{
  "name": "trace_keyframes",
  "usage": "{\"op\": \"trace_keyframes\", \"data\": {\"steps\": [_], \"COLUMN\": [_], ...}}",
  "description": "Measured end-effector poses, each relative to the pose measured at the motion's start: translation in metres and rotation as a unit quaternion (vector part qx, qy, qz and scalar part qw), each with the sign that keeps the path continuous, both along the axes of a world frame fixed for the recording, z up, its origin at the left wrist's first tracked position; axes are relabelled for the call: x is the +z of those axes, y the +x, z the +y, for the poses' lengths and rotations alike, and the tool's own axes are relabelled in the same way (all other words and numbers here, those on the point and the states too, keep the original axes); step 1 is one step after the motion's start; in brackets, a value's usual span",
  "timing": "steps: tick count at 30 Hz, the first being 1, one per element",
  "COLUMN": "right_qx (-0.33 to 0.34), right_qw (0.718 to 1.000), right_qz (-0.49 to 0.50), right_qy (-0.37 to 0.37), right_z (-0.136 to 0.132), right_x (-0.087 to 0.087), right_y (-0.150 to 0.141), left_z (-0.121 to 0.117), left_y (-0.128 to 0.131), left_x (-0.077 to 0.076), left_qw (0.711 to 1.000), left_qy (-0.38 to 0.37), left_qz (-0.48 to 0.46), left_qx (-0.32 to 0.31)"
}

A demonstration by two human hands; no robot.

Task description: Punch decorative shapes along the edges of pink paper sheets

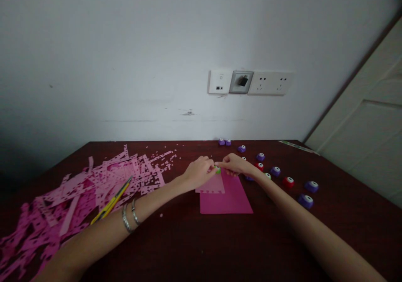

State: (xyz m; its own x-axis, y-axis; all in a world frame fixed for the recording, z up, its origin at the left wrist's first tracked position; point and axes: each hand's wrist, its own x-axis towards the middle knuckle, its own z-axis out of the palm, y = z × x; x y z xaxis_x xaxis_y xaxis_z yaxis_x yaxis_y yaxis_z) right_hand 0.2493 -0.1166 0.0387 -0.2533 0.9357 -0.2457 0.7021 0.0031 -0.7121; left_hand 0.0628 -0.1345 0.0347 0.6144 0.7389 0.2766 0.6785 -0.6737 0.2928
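- Left hand [199,171], fingers narrowed, and curled right hand [233,164] meet at the small green plastic punch [217,170]; exact grips unclear. Uneven pressure could tilt it.
- Pulling could crease the pale-pink paper sheet [211,185] beneath.
- A forearm sweep could knock the slim yellow cutter [111,202].

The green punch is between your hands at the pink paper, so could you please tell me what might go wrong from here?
The pale sheet could slip or crease at the green punch, spoiling the next cut-out.
The left arm passes close to the yellow cutter and might knock it.
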Motion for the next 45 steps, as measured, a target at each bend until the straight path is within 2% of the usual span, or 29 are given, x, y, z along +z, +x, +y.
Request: {"op": "trace_keyframes", "data": {"steps": [3,6,8,13,17,25,29,32,34,36,40,43,45], "right_qx": [-0.001,0.007,0.010,0.035,0.047,0.054,0.032,0.028,0.045,0.067,0.114,0.137,0.143], "right_qw": [0.999,0.994,0.993,0.998,0.999,0.998,0.999,0.995,0.982,0.969,0.950,0.944,0.942], "right_qz": [0.017,0.007,-0.007,0.000,0.021,0.035,0.019,-0.011,-0.032,-0.050,-0.084,-0.102,-0.100], "right_qy": [0.049,0.108,0.115,0.055,0.006,-0.012,0.001,0.096,0.178,0.232,0.278,0.283,0.285], "right_z": [-0.006,-0.012,-0.016,-0.030,-0.041,-0.043,-0.041,-0.035,-0.029,-0.022,-0.007,-0.001,0.000], "right_x": [0.005,0.008,0.007,-0.005,-0.012,-0.017,-0.018,-0.014,-0.012,-0.012,-0.015,-0.019,-0.020], "right_y": [0.003,0.007,0.009,0.010,0.009,0.009,0.010,0.012,0.013,0.013,0.008,0.003,0.001], "left_z": [-0.024,-0.038,-0.042,-0.052,-0.063,-0.088,-0.095,-0.093,-0.088,-0.080,-0.052,-0.028,-0.014], "left_y": [-0.009,-0.016,-0.019,-0.026,-0.029,-0.028,-0.026,-0.025,-0.024,-0.024,-0.024,-0.026,-0.026], "left_x": [-0.002,-0.006,-0.010,-0.019,-0.017,-0.013,-0.015,-0.012,-0.008,-0.003,0.000,-0.003,-0.005], "left_qw": [0.996,0.992,0.992,0.991,0.991,0.989,0.988,0.989,0.991,0.994,1.000,0.995,0.980], "left_qy": [0.055,0.076,0.077,0.069,0.072,0.071,0.076,0.072,0.067,0.059,0.003,-0.090,-0.165], "left_qz": [0.048,0.069,0.077,0.102,0.100,0.129,0.135,0.126,0.111,0.090,0.025,-0.051,-0.113], "left_qx": [-0.053,-0.068,-0.070,-0.049,-0.046,-0.025,-0.027,-0.027,-0.028,-0.027,-0.010,0.003,0.001]}}
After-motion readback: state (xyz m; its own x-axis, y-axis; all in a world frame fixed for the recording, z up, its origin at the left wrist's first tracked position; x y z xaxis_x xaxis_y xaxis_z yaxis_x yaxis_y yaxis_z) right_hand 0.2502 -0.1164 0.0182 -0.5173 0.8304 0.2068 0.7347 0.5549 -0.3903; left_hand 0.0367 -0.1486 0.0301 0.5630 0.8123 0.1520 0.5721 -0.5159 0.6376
